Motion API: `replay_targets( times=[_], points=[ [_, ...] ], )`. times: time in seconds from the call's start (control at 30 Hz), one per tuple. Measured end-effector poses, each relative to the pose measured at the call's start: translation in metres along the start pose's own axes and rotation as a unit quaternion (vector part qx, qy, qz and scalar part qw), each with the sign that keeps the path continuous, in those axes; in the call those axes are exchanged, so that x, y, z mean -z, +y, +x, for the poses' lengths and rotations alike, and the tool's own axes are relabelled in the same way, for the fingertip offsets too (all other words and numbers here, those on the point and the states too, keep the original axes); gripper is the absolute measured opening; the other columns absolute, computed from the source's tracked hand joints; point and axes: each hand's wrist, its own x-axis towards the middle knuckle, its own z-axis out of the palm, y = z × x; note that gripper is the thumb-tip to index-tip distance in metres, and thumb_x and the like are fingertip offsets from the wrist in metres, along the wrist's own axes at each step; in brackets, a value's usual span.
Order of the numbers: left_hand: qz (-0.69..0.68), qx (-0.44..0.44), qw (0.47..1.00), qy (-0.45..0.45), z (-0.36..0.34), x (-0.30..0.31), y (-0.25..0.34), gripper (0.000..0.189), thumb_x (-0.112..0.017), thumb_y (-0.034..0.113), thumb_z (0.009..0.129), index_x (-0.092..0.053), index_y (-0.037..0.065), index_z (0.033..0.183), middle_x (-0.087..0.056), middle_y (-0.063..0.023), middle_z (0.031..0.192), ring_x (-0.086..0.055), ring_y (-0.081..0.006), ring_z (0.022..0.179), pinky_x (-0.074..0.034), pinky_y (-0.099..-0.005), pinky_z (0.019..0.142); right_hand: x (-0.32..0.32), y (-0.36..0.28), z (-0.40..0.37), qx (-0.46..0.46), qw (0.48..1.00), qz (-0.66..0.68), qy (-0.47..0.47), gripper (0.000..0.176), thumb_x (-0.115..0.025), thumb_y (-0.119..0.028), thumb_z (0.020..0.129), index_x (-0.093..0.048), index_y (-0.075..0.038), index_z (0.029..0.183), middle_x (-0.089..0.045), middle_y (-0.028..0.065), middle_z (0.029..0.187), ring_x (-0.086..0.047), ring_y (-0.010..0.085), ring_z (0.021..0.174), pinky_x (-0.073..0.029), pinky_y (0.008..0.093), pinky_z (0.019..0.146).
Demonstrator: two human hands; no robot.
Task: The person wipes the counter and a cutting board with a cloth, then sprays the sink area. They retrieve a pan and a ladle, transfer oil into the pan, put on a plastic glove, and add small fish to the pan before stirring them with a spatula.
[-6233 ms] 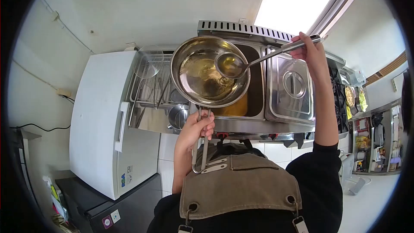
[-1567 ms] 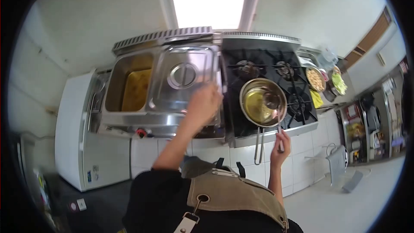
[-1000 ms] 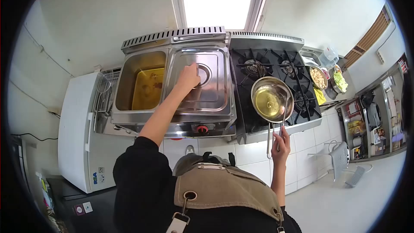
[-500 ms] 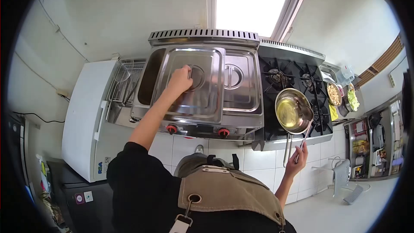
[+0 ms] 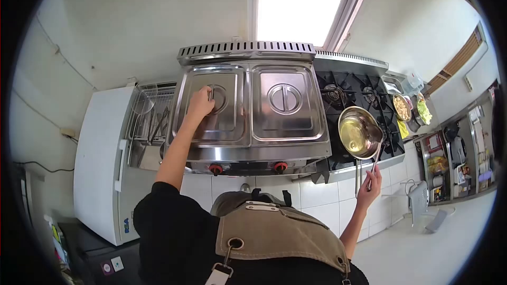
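Left fingers (image 5: 204,98) grasp a lid (image 5: 228,122), right fingers (image 5: 376,178) a ladle (image 5: 378,151) — the pan (image 5: 361,114) holds liquid (image 5: 351,136) (yellow).

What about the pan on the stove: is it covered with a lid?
No, the pan is open at the top, and yellowish liquid shows inside it.
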Motion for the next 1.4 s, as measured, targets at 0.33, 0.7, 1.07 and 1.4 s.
replay_targets(
  times=[0.33,0.7,1.07,1.4],
  points=[
    [-0.018,-0.002,1.0,-0.021,0.004,0.006,-0.018,0.04,-0.064,0.01,0.068,-0.055,0.002,0.106,-0.062,-0.0249,0.092,-0.058,-0.0404,0.091,-0.047,-0.0441,0.081,-0.01,-0.026,-0.006,-0.034,0.998,-0.002,0.045,0.013,-0.054,0.006,0.083,-0.063,0.0,0.091,-0.057,0.018,0.115,-0.058,0.0296,0.102,-0.049,0.0339,0.083],
    [0.046,-0.036,0.998,0.038,-0.008,0.002,-0.015,0.04,-0.067,0.022,0.071,-0.059,0.004,0.105,-0.064,-0.017,0.088,-0.062,-0.0334,0.084,-0.049,-0.0407,0.075,-0.026,-0.034,0.003,0.035,0.998,-0.04,0.014,0.012,-0.056,0.006,0.082,-0.061,0.001,0.091,-0.059,0.0174,0.108,-0.058,0.0297,0.101,-0.049,0.0348,0.081],
    [-0.234,-0.015,0.968,0.089,-0.041,0.011,-0.017,0.033,-0.069,0.02,0.075,-0.061,0.007,0.104,-0.057,-0.0118,0.109,-0.058,-0.0221,0.091,-0.048,-0.0313,0.075,0.003,0.086,0.029,-0.469,0.648,0.489,0.347,0.021,-0.054,-0.017,0.083,-0.051,0.002,0.089,-0.054,0.0145,0.089,-0.059,0.0218,0.076,-0.054,0.0274,0.069],
    [-0.473,0.199,0.778,0.362,-0.234,0.047,-0.046,0.022,-0.057,0.007,0.084,-0.059,0.008,0.106,-0.052,-0.0021,0.117,-0.053,-0.0093,0.088,-0.042,-0.0227,0.075,-0.055,-0.049,0.147,-0.369,0.601,0.709,-0.02,0.029,-0.046,-0.031,0.092,-0.051,-0.008,0.074,-0.051,0.0034,0.061,-0.044,0.0121,0.048,-0.039,0.02,0.047]
  ],
)
